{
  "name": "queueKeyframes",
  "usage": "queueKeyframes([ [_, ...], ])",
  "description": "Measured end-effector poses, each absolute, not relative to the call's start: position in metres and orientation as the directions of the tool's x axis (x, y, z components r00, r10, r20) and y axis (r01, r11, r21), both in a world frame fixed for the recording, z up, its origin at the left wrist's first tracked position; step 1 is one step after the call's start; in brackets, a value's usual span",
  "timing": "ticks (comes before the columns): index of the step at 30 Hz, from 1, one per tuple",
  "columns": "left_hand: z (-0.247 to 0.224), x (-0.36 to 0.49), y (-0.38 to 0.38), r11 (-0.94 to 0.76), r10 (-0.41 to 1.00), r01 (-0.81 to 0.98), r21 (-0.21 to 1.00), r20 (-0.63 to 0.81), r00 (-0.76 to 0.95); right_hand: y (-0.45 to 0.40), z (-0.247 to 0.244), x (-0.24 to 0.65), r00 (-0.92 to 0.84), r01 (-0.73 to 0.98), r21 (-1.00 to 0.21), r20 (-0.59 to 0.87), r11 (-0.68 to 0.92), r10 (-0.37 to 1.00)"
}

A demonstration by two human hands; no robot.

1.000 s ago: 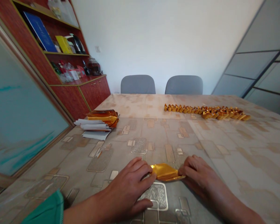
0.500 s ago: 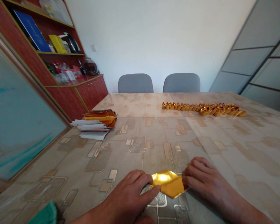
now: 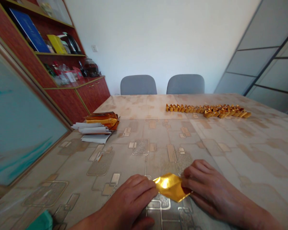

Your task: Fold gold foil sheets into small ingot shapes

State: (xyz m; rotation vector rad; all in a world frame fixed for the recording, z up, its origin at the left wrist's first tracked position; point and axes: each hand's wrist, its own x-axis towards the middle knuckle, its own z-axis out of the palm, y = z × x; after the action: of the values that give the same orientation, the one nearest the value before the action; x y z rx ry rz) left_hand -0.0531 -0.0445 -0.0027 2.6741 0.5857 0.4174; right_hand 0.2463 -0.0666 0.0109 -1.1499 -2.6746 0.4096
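A folded piece of shiny gold foil paper (image 3: 169,186) lies between my hands near the front of the table, its middle bulging and a point towards me. My left hand (image 3: 136,198) has its fingers closed over the left end of the paper, with the thumb lower down and apart from it. At the right end, the curled fingers of my right hand (image 3: 204,182) grip the paper; their tips are partly hidden.
Rows of folded gold foil pieces (image 3: 189,109) stand at the back right. A stack of gold and white paper sheets (image 3: 96,131) lies at the left. The patterned cloth (image 3: 127,153) covers the table. Two grey chairs (image 3: 138,84) stand behind it; something green (image 3: 42,221) shows front left.
My left thumb has come off the foil paper and moved down towards me. My right hand has shifted slightly left, and its fingers cover the right end of the paper. The view has moved slightly.
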Motion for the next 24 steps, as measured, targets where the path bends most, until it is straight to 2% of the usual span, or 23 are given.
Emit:
queueKeyframes([
  [3, -0.002, -0.049, -0.042, -0.830, 0.458, 0.370, 0.418, 0.132, 0.879, -0.060, 0.012, 0.236, -0.706, 0.640, -0.365, 0.068, 0.676, 0.705],
  [7, -0.001, -0.048, -0.039, -0.832, 0.454, 0.375, 0.408, 0.113, 0.884, -0.050, 0.014, 0.232, -0.701, 0.589, -0.504, 0.071, 0.632, 0.710],
  [13, -0.003, -0.051, -0.037, -0.805, 0.470, 0.363, 0.468, 0.132, 0.873, -0.045, 0.003, 0.233, -0.518, 0.641, -0.628, 0.071, 0.442, 0.852],
  [15, -0.003, -0.050, -0.036, -0.798, 0.473, 0.374, 0.474, 0.107, 0.875, -0.044, -0.001, 0.232, -0.466, 0.662, -0.646, 0.043, 0.381, 0.884],
  [18, -0.001, -0.046, -0.034, -0.823, 0.456, 0.404, 0.400, 0.042, 0.889, -0.044, -0.005, 0.229, -0.424, 0.685, -0.645, 0.025, 0.339, 0.905],
  [21, 0.000, -0.041, -0.033, -0.859, 0.428, 0.407, 0.310, 0.001, 0.904, -0.043, -0.005, 0.226, -0.411, 0.704, -0.627, 0.026, 0.335, 0.911],
  [24, -0.003, -0.036, -0.033, -0.870, 0.418, 0.401, 0.287, 0.000, 0.908, -0.042, -0.003, 0.223, -0.431, 0.707, -0.609, 0.034, 0.361, 0.902],
])
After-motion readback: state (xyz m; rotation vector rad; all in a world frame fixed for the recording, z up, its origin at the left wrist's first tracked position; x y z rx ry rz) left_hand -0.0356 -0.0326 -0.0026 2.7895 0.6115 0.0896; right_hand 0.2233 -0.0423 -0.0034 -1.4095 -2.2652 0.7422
